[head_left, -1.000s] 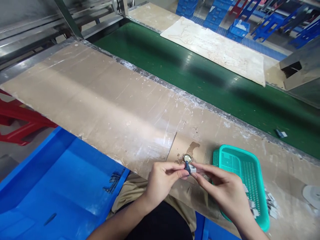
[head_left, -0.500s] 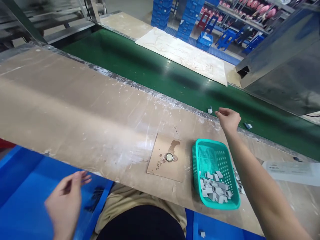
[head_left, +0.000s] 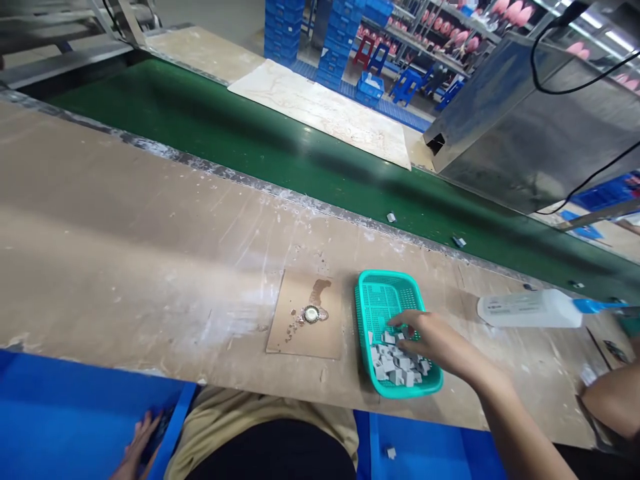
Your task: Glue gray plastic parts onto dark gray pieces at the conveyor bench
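Nearest me: dark top, khaki trousers. Left of the lap, blue bin; my left hand is down in it, fingers fairly straight, beside dark pieces at the bin's right end. Can't tell whether it holds one; dim and partly cut off. Right of the lap, second blue bin, one small light piece inside.

Next, the worktable. Cardboard sheet flat on it, wet-looking spots, small round metal-rimmed item on top. Just right, teal basket with a heap of grey pieces at its near end. My right hand reaches in over its right rim, thumb and fingers parted above the heap; I read the grip as released. Further right, translucent bottle on its side, blue cap pointing right; another person's arm at the edge.

Beyond: green belt with small light-and-dark parts spaced out along it, one past the basket. Far side: pale board, metal housing, then blue crates, stools, racks of pink items.
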Tool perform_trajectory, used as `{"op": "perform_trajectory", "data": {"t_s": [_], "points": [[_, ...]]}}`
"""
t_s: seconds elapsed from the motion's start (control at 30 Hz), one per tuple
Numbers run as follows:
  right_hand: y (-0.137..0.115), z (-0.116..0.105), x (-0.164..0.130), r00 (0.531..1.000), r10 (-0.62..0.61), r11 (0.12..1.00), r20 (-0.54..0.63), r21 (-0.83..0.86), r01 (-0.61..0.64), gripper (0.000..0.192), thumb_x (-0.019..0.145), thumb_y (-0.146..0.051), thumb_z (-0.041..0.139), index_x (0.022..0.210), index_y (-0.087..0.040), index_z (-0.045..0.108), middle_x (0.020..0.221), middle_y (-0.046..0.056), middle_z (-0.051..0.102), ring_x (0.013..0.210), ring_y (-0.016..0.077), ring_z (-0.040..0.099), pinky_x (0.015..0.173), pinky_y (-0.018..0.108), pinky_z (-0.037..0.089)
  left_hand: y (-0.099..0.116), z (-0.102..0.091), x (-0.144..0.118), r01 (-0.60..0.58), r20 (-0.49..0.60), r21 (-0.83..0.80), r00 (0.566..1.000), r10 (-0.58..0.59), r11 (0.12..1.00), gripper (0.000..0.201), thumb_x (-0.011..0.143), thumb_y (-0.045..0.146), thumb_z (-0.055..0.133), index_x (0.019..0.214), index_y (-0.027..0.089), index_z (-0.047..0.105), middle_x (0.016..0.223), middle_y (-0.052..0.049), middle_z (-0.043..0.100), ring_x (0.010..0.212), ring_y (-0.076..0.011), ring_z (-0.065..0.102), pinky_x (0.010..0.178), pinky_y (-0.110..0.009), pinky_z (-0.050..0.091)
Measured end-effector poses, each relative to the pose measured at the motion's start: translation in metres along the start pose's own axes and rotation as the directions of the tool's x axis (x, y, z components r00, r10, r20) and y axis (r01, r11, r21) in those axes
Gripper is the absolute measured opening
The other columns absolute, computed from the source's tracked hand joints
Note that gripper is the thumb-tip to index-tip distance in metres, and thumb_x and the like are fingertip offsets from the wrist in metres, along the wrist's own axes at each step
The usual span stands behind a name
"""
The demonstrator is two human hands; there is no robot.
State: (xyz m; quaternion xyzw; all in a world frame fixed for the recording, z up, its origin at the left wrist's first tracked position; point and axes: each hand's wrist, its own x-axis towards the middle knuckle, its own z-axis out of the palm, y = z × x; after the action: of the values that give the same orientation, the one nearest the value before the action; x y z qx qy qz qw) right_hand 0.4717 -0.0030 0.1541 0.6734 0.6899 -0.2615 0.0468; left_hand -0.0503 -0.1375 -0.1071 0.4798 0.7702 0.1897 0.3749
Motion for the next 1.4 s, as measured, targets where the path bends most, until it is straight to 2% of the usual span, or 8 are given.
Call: {"op": "perform_trajectory", "data": {"t_s": [0.2,0.3,0.43,0.6,0.8,0.9,1.03,1.4], "points": [[0.007,0.015,0.01,0.971,-0.206,0.978,0.124,0.057,0.2,0.029,0.086,-0.016,0.046,0.096,-0.027,0.07,0.101,0.003,0.066,0.089,0.0211,0.062,0.077,0.032,0.047,0.045,-0.022,0.004,0.046,0.068,-0.017,0.997,-0.045,0.999,0.031,0.056,0.04,0.055,0.079,0.024,0.068,0.104,-0.009,0.07,0.106,-0.0378,0.06,0.097,-0.048,0.045],[0.009,0.022,0.014,0.98,-0.192,0.981,0.045,0.011,0.191,0.025,0.088,-0.021,0.043,0.095,-0.025,0.067,0.096,0.005,0.065,0.083,0.0207,0.062,0.074,0.032,0.047,0.064,-0.026,0.011,0.046,0.088,-0.052,0.995,-0.041,0.998,0.025,0.056,0.037,0.058,0.076,0.025,0.066,0.093,-0.007,0.072,0.098,-0.0361,0.063,0.092,-0.045,0.048],[0.013,0.035,0.015,0.979,-0.155,0.988,-0.136,-0.022,0.154,0.016,0.087,-0.032,0.05,0.091,-0.022,0.062,0.089,0.006,0.062,0.075,0.0208,0.061,0.068,0.033,0.048,0.074,-0.033,0.016,0.28,0.096,-0.188,0.959,-0.266,0.941,0.024,0.051,0.029,0.067,0.074,0.023,0.064,0.074,-0.008,0.071,0.092,-0.0358,0.065,0.077,-0.04,0.055],[0.006,0.04,0.009,0.905,-0.091,0.953,-0.415,0.229,0.201,0.02,0.086,-0.039,0.054,0.095,-0.022,0.056,0.088,0.006,0.065,0.077,0.0209,0.065,0.07,0.035,0.054,0.106,-0.054,0.007,0.408,0.093,-0.708,0.863,-0.497,0.577,0.032,0.059,0.009,0.069,0.088,0.02,0.058,0.079,-0.005,0.071,0.085,-0.0205,0.068,0.07,-0.024,0.056],[-0.055,0.037,0.008,0.827,-0.22,0.896,-0.518,0.227,0.381,0.016,0.084,-0.03,0.059,0.098,-0.021,0.059,0.091,0.006,0.066,0.077,0.0183,0.066,0.068,0.029,0.055,0.167,-0.075,-0.016,0.363,0.236,-0.882,0.892,-0.385,0.302,0.05,0.048,0.002,0.079,0.093,0.016,0.063,0.096,-0.007,0.069,0.09,-0.0206,0.067,0.076,-0.024,0.057],[-0.083,0.042,0.021,0.786,-0.389,0.858,-0.48,0.121,0.498,0.019,0.088,-0.026,0.052,0.104,-0.021,0.062,0.097,0.008,0.064,0.081,0.0193,0.064,0.071,0.032,0.053,0.19,-0.073,-0.028,0.423,0.362,-0.83,0.904,-0.225,0.363,0.044,0.046,0.016,0.088,0.084,0.015,0.064,0.081,-0.004,0.067,0.08,-0.0177,0.066,0.067,-0.021,0.056],[-0.096,0.054,0.041,0.82,-0.418,0.864,-0.391,0.109,0.492,0.023,0.089,-0.028,0.05,0.108,-0.02,0.062,0.091,0.008,0.066,0.079,0.0211,0.063,0.071,0.034,0.052,0.211,-0.058,-0.036,0.403,0.439,-0.799,0.898,-0.026,0.446,0.038,0.049,0.029,0.088,0.074,0.014,0.063,0.069,0.001,0.061,0.066,-0.0106,0.06,0.053,-0.016,0.047],[-0.094,0.064,0.05,0.84,-0.421,0.871,-0.344,0.106,0.48,0.021,0.091,-0.029,0.05,0.104,-0.019,0.064,0.095,0.009,0.068,0.088,0.023,0.062,0.075,0.036,0.051,0.241,-0.048,-0.046,0.365,0.438,-0.774,0.898,0.023,0.517,0.034,0.066,0.032,0.078,0.092,0.014,0.066,0.082,-0.006,0.067,0.081,-0.0192,0.065,0.07,-0.028,0.054]]}}
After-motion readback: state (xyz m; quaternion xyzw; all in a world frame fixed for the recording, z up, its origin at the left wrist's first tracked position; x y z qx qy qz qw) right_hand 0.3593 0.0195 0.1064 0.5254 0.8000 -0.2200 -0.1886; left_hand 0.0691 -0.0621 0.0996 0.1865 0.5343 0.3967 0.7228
